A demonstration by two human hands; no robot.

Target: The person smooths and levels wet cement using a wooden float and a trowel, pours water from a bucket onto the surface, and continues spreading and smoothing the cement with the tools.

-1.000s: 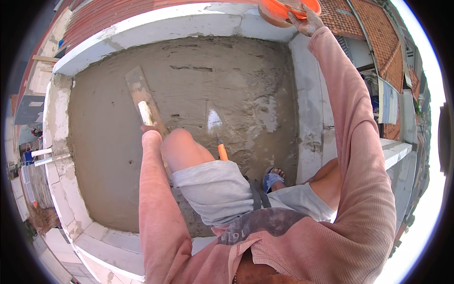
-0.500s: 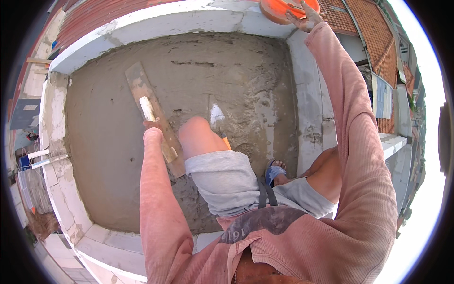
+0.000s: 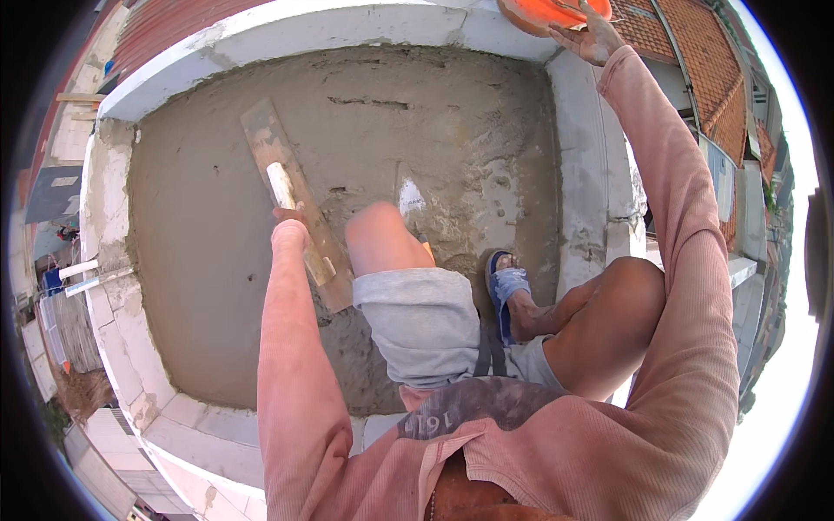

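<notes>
Left hand: your left hand (image 3: 289, 214) is closed around the pale handle (image 3: 281, 186) on the back of a long flat board (image 3: 261, 130). The hold is near the handle's middle, probably to keep both ends level.
Board: it lies on the wet cement (image 3: 195, 208), left of your bent knee (image 3: 378, 227), slanting from far left to near right. The handle faces up, leaving the flat underside toward the cement.
Right hand: your right hand (image 3: 597, 42) reaches to the far right, fingers spread at the near rim of an orange bowl (image 3: 537, 16). I cannot tell whether they grip it or only steady it.
Bowl: at the far right corner of the low block wall (image 3: 584, 165), partly cut off by the view. That spot seems to suit it, being off the cement.
Trowel: the trowel (image 3: 411, 196) lies on the cement just beyond your knee, its orange handle partly hidden; apparently parked while both hands are busy elsewhere.
Foot: your sandal (image 3: 505, 286) stands near the right wall, likely for balance.
</notes>
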